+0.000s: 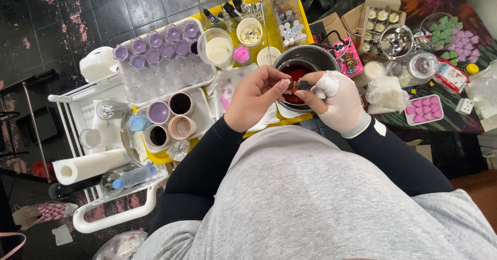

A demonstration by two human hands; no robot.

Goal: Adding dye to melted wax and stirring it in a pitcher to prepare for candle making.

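Note:
My bare left hand [254,100] and my right hand [336,102], in a white glove, meet over a steel pot [302,58] of dark red liquid. Both pinch a small dark bottle with a red tip [296,86] between the fingertips. The left fingers grip its left end, the gloved fingers its right end. The pot stands on a yellow tray [300,119] partly hidden by my arms.
A white tray of purple-filled small cups [160,45] sits at the left, with several larger cups [170,117] below it. A paper roll [90,166] and water bottle [132,177] lie on a white cart. Pink and green wax pieces [455,37] are at the right.

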